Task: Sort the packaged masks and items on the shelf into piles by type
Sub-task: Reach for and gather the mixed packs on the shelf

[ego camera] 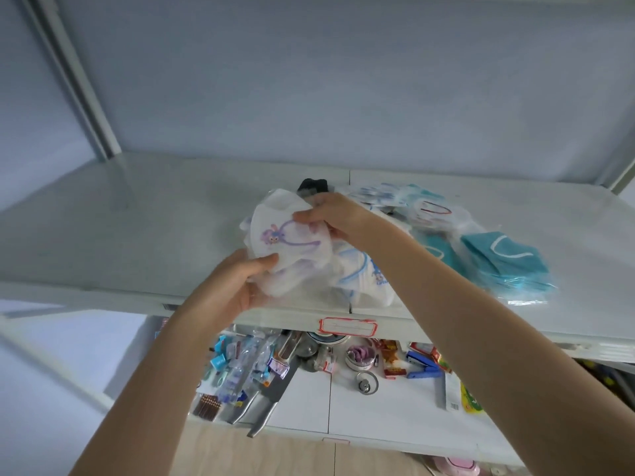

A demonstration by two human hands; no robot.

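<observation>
A white packaged mask with a purple cartoon print (285,240) is held above the white shelf (137,228), gripped at its lower left by my left hand (237,283) and pinched at its top right by my right hand (330,214). Under it lies a heap of white masks with blue print (364,276). Teal packaged masks (505,261) lie to the right, and more clear packets with blue and red trim (412,204) sit behind. A black item (312,185) pokes out at the back of the heap.
A red-bordered label (347,327) is stuck on the shelf's front edge. The lower shelf (395,407) holds knives (268,403), a blue stapler (424,367), small packets, a round tin and a metal strainer. A white upright post (82,84) rises at the back left.
</observation>
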